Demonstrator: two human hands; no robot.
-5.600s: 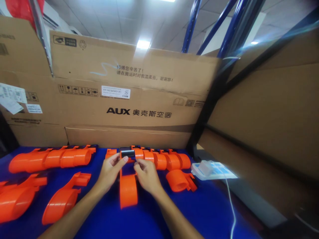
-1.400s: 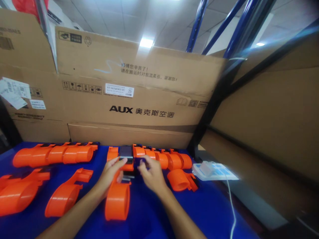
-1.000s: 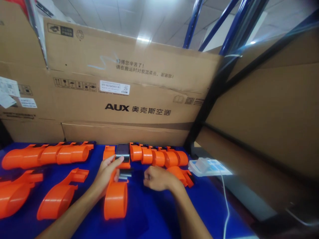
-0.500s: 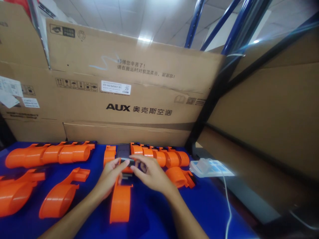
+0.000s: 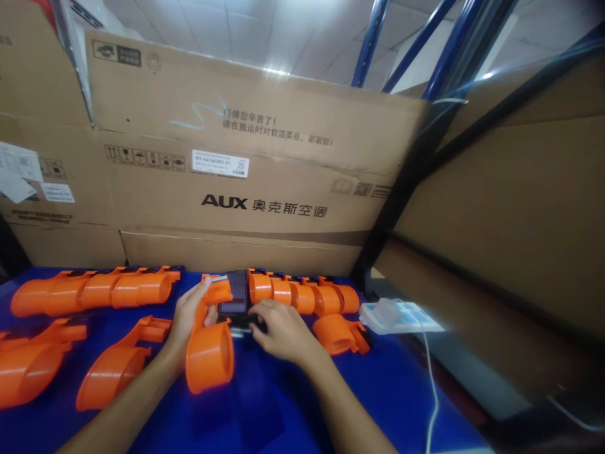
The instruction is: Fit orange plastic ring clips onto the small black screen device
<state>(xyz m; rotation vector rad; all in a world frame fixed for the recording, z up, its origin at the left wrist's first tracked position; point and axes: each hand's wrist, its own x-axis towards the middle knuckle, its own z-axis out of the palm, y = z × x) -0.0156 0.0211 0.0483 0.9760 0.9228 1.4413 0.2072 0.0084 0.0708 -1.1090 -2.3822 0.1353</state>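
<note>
The orange plastic housing [image 5: 210,353] is raised off the blue table [image 5: 283,410] near its middle, tilted so that its round open end faces the camera. A dark rectangular insert [image 5: 236,295] sits at its far end. The left hand [image 5: 188,315] grips the housing along its left side, fingers [image 5: 201,291] wrapped over the upper edge. The right hand [image 5: 278,328] lies just right of the housing, fingers [image 5: 258,312] curled narrow against the dark insert and the small black part below it; whether they pinch it cannot be told.

Directly behind stands a row of nested orange housings [image 5: 302,295]; a second row [image 5: 94,290] lies to the far left. A single housing [image 5: 113,372] rests left of the left forearm, another [image 5: 338,333] right of the right hand. A white adapter with cable [image 5: 390,310] lies at the table's right edge. A large cardboard box [image 5: 236,176] closes the rear.
</note>
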